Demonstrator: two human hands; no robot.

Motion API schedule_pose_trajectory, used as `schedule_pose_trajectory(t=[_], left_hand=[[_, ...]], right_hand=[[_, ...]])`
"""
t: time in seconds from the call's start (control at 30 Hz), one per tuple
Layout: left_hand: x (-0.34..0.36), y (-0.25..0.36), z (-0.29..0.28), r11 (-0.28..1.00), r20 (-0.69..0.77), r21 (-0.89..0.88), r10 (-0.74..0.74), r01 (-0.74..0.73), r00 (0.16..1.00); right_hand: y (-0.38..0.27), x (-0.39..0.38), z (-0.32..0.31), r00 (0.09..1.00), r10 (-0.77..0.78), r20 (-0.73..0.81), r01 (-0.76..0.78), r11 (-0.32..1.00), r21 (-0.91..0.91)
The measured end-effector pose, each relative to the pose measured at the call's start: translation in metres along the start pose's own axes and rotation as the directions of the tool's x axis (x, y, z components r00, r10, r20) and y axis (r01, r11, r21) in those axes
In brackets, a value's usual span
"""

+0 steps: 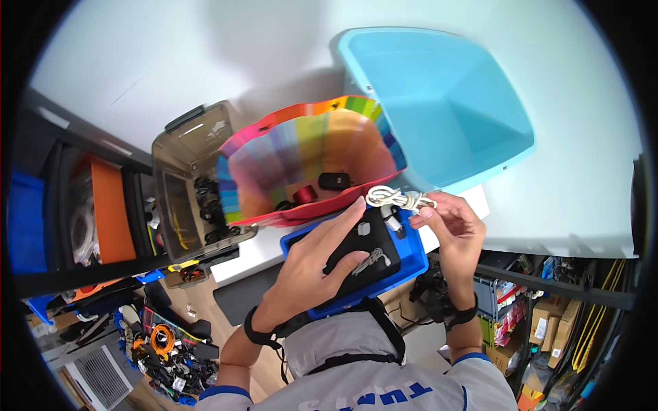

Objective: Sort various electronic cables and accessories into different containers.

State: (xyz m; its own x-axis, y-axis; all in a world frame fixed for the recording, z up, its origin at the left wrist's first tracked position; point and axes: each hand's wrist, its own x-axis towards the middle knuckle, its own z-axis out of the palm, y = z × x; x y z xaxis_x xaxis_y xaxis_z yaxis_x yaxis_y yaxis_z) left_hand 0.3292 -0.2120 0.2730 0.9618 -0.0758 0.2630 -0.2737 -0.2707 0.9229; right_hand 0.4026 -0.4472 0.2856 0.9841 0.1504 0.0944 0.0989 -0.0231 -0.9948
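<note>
Through my feed, I see a white tabletop (238, 268); a smoky translucent storage box (168, 188), a red-rimmed rainbow-striped bag (312, 147) and a turquoise plastic tub (445, 89) line it from left to right; a blue tray (416, 264) covers its near edge, footing hidden from me.

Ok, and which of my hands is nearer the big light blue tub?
Right. Your right hand, pinching a white cord, shows just below the near edge of the tub; your left hand is lower and farther left, partly over the blue tray.
</note>
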Motion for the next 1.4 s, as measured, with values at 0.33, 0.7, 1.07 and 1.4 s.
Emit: schedule_pose_trajectory(t=[0.33,0.7,1.07,1.4], left_hand=[[0.142,0.009,0.078,0.976,0.037,0.216,-0.035,0.027,0.999],[0.274,-0.055,0.087,0.872,0.223,0.470,-0.267,0.137,0.938],[0.321,-0.138,0.079,0.738,0.160,0.659,-0.327,0.146,0.931],[0.325,-0.136,0.078,0.850,0.228,0.505,-0.299,0.150,0.927]], right_hand=[[-0.014,0.166,-0.127,0.952,0.000,0.306,0.081,0.964,-0.255],[0.127,0.398,-0.103,0.850,0.217,0.481,0.163,0.759,-0.630],[0.298,0.390,-0.076,0.573,0.773,0.273,0.335,0.083,-0.939],[0.359,0.367,-0.095,0.371,0.923,0.101,0.043,0.092,-0.995]])
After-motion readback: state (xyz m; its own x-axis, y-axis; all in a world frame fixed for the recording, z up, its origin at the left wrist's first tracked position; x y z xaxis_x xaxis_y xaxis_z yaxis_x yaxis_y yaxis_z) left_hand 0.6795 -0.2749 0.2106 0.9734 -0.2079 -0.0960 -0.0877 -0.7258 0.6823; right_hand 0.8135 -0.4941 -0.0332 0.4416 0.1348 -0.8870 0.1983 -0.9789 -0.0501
